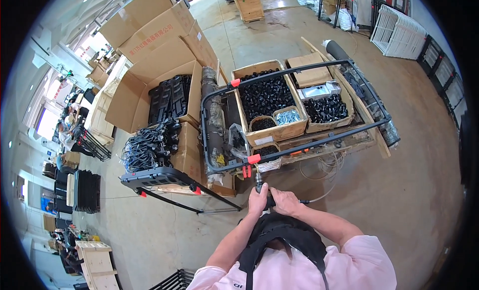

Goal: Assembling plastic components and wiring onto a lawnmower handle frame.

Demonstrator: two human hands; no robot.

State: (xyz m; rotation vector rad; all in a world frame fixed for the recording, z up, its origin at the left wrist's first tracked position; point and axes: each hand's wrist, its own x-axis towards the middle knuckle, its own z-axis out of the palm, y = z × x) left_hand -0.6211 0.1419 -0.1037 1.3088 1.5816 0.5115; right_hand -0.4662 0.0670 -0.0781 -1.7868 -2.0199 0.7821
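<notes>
Saw black tubular frame [329, 138], near-rectangular with rounded corners and red clips [254, 159] on near and far rails, laid out just ahead of the fingers over open boxes. Saw power tool [270, 202] inside the grip, dark-bodied with slim silvery nose, aimed away from the body toward the near clip; could not tell tip touching or just short of it. Logged left hand [257, 200] wrapped round the tool's front, with thumb laid along it and fingers curled closed, undersides hidden. Logged right hand [287, 202] just beside it, clasping the rear part with fingers bent over; could not tell exact fingertip placement. Noted hose [305, 201] running off right of the fingers, plus loose coils [327, 165] ahead-right on the floor [389, 200], smooth brownish concrete. Noted beyond the near rail, ahead of the fingers: wooden crate [279, 134] full of small black parts, silvery fasteners [288, 117] in a little tray, second carton [332, 124] of similar black pieces. Marked wrapped roll [214, 120] ahead-left, then tall cardboard box [124, 98] with black panels inside, heap of black cables [149, 147] nearer. Spotted white racks [396, 35] far ahead-right, co-workers [66, 139] far left of the fingers.
</notes>
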